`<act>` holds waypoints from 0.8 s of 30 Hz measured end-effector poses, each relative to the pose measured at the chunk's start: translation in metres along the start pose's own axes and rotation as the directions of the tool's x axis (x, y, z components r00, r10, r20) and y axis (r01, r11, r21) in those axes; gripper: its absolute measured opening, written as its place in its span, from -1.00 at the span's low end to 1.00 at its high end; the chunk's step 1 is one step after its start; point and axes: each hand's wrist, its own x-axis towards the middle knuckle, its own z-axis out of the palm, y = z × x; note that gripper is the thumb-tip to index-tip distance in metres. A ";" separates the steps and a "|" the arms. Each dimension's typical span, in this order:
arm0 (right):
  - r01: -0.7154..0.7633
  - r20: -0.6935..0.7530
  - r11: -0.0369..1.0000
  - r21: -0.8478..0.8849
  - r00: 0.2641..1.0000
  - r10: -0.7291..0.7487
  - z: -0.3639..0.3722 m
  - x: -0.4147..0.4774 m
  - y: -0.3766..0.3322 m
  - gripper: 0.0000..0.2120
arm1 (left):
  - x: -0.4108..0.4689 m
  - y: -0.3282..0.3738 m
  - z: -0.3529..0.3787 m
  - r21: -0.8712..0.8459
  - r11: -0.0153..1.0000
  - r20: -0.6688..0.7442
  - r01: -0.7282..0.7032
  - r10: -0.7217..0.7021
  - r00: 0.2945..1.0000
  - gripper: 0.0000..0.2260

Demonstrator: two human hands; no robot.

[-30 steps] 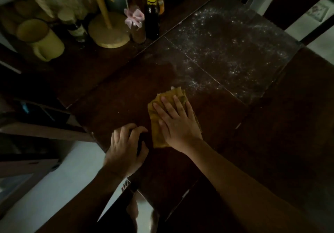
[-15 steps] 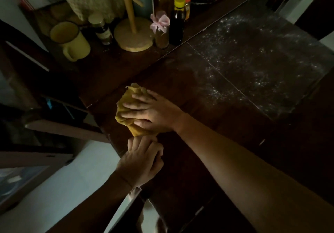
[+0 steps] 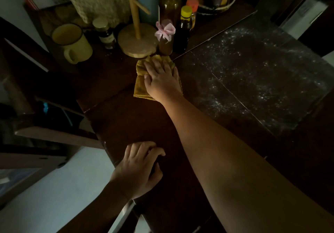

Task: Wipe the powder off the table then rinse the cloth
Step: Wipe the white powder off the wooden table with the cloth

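Note:
A folded yellow cloth (image 3: 140, 85) lies flat on the dark wooden table (image 3: 126, 120), close to the bottles at the back. My right hand (image 3: 161, 78) presses down on the cloth with fingers spread. White powder (image 3: 256, 73) is scattered over the table's right part, to the right of the cloth. My left hand (image 3: 139, 167) rests on the table's near left edge, fingers curled, holding nothing that I can see.
Just behind the cloth stand a small jar with a pink bow (image 3: 165, 39), a dark bottle with a yellow cap (image 3: 184, 32) and a wooden stand (image 3: 137, 39). A yellow mug (image 3: 72, 43) and a woven basket (image 3: 97, 3) sit at the back left.
My right hand has slid the cloth away from me toward the bottles at the back. My left hand stays at the table's near edge, farther from the cloth now.

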 end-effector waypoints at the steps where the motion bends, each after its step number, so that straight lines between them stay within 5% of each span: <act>1: -0.013 0.004 1.000 0.001 1.000 0.013 -0.001 0.003 -0.001 -0.47 | 0.000 0.000 0.000 0.005 1.000 0.005 0.002 -0.002 1.000 -0.70; 9: -0.050 -0.024 0.998 0.029 0.998 0.051 -0.004 0.000 0.008 -0.44 | 0.000 -0.002 0.000 -0.034 0.999 0.000 0.000 0.000 1.000 -0.73; 19: -0.306 -0.018 0.952 -0.023 0.952 0.306 -0.016 -0.021 0.053 -0.38 | 0.001 -0.003 -0.002 -0.078 0.997 -0.023 -0.027 0.025 0.999 -0.73; 24: -0.052 -0.028 0.990 -0.135 0.998 0.049 -0.004 -0.059 0.029 -0.36 | 0.001 -0.002 -0.004 -0.085 0.996 -0.034 -0.032 0.030 0.999 -0.78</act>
